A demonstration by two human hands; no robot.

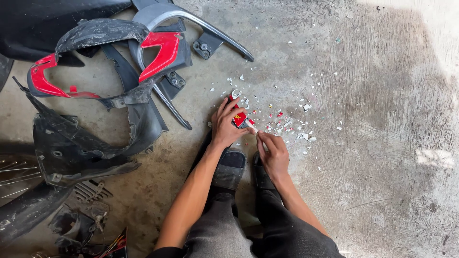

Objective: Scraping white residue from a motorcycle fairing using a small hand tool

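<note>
My left hand (224, 125) grips a small red plastic piece (238, 118) and presses it down on the concrete floor in front of my feet. My right hand (273, 152) is closed around a thin tool whose pale tip (253, 128) meets the red piece's lower edge. The tool's handle is hidden inside my fist. Small white and red plastic chips (287, 125) lie scattered on the floor just beyond and to the right of both hands.
Black and red scooter body panels (114, 81) are piled at the left, with a grey grab rail (191, 19) at the top. Black parts, a wheel with spokes (12, 174) and wires (112, 243) sit at the lower left. My black sandals (232, 167) rest below my hands.
</note>
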